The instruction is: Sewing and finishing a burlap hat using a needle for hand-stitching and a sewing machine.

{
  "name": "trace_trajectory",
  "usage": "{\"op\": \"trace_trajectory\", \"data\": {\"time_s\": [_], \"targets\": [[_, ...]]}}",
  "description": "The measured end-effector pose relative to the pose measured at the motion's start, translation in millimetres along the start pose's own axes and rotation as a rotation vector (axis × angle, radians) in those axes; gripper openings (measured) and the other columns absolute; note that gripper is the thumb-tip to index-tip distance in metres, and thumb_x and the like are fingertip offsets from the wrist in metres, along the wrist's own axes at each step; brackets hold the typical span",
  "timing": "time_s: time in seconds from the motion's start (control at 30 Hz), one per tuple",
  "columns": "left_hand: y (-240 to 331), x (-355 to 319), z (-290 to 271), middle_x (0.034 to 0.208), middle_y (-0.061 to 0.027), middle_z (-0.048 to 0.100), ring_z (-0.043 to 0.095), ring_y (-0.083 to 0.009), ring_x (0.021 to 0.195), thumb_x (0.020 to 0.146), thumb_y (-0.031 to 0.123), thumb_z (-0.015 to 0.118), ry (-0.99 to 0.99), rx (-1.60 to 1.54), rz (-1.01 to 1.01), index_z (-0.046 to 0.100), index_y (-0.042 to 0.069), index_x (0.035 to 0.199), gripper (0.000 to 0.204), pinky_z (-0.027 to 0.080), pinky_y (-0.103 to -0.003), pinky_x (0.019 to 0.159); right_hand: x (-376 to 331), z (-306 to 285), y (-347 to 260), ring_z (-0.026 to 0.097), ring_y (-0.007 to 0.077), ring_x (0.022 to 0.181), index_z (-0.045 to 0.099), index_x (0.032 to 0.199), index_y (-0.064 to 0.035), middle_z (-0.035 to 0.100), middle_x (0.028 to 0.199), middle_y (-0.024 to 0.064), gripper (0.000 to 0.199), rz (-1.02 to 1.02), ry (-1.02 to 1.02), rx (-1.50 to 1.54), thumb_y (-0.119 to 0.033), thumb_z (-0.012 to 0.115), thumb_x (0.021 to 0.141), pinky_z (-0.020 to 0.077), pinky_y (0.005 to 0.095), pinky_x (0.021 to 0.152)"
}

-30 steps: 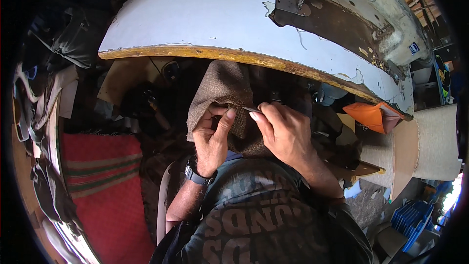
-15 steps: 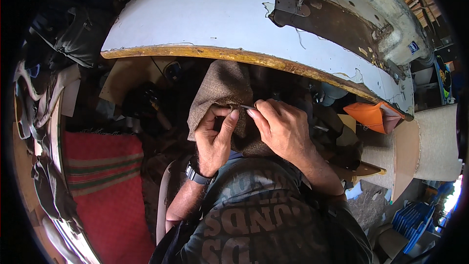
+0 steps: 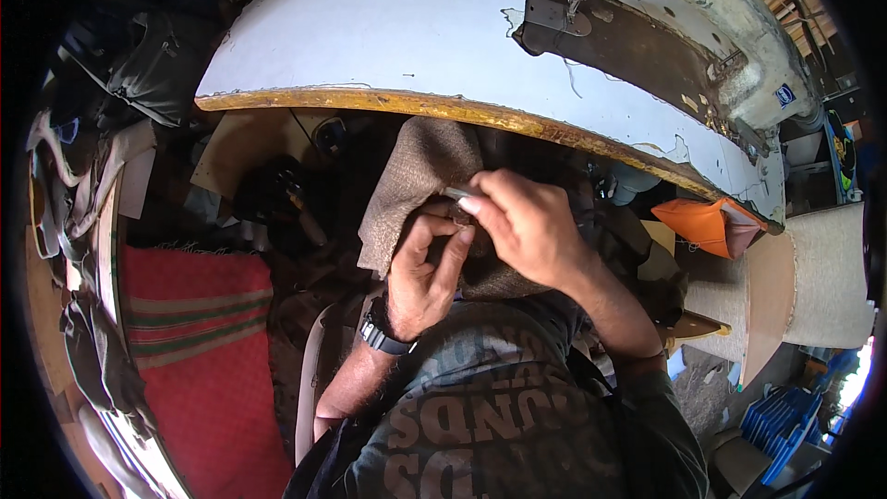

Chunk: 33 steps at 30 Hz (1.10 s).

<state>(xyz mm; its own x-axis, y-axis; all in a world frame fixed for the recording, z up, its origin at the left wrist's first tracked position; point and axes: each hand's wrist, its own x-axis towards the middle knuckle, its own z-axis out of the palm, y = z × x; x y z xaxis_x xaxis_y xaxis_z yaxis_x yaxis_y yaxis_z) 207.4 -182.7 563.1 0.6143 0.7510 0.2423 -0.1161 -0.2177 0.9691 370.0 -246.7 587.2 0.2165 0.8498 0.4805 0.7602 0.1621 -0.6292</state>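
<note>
A piece of brown woven cloth [image 3: 420,166] hangs in front of me below the edge of a white worktable [image 3: 388,28]. My left hand [image 3: 420,273], with a dark watch on its wrist, pinches the cloth from below with thumb and fingers. My right hand [image 3: 527,226] sits just above it and grips a small thin grey tool [image 3: 455,192] against the cloth's edge. Both hands touch each other over the fabric. The lower part of the cloth is hidden behind my hands.
An old sewing machine [image 3: 665,28] stands on the table at the upper right. A red striped rug [image 3: 199,333] lies at lower left, an orange pouch [image 3: 702,222] and a beige fabric roll [image 3: 813,277] at right. Dark bags [image 3: 148,65] sit at upper left.
My right hand has shifted left over the cloth and now holds the small grey tool at its edge. My left hand has stayed under it, fingers curled tighter.
</note>
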Motion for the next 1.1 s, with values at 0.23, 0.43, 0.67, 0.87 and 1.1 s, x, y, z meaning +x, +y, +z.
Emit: {"op": "trace_trajectory", "data": {"time_s": [0.23,0.43,0.67,0.87,1.1], "targets": [[0,3,-6,0.099,-0.0037,0.058,0.051,-0.0071,0.083,0.099,0.003,0.065,0.015,-0.11,-0.082,0.058,0.0,0.1,0.008,0.046,-0.023,0.072,13,-21,23,0.043,0.0019,0.059,0.067,0.107,-0.0037,0.049,0.069,-0.0084,0.022,0.385,-0.082,0.514,-0.02,0.074,0.094,0.0346,0.0194,0.052],[-1,6,-6,0.095,-0.0037,0.061,0.052,-0.0069,0.079,0.097,0.001,0.066,0.008,-0.056,-0.021,0.058,-0.001,0.1,0.009,0.046,-0.023,0.069,38,0,17,0.057,0.0108,0.055,0.071,0.1,0.0007,0.066,0.069,0.005,0.026,0.143,-0.279,0.345,-0.022,0.077,0.089,0.0457,0.0299,0.05],[-12,1,-9,0.1,-0.015,0.065,0.061,-0.0193,0.078,0.092,-0.002,0.069,0.022,0.235,0.094,0.059,-0.002,0.095,0.011,0.049,-0.03,0.069,25,37,34,0.051,0.0055,0.055,0.067,0.084,0.0011,0.06,0.062,0.0004,0.015,0.245,0.016,0.383,-0.011,0.068,0.093,0.0409,0.0261,0.048],[-15,-2,-6,0.091,0.0003,0.05,0.046,-0.0066,0.083,0.098,0.006,0.06,0.125,-0.196,-0.174,0.051,0.003,0.106,0.013,0.042,-0.023,0.071,21,38,21,0.045,0.0014,0.05,0.068,0.084,-0.005,0.051,0.059,-0.0068,0.015,0.557,-0.056,0.828,-0.015,0.07,0.095,0.035,0.0209,0.045],[3,18,-10,0.083,0.0024,0.061,0.048,-0.0037,0.078,0.102,0.015,0.064,0.013,-0.04,-0.273,0.064,-0.003,0.102,0.018,0.044,-0.023,0.067,24,33,18,0.051,0.0065,0.054,0.066,0.095,-0.0015,0.057,0.066,-0.0025,0.018,0.442,-0.018,0.627,-0.019,0.068,0.098,0.0398,0.0258,0.049]]}}
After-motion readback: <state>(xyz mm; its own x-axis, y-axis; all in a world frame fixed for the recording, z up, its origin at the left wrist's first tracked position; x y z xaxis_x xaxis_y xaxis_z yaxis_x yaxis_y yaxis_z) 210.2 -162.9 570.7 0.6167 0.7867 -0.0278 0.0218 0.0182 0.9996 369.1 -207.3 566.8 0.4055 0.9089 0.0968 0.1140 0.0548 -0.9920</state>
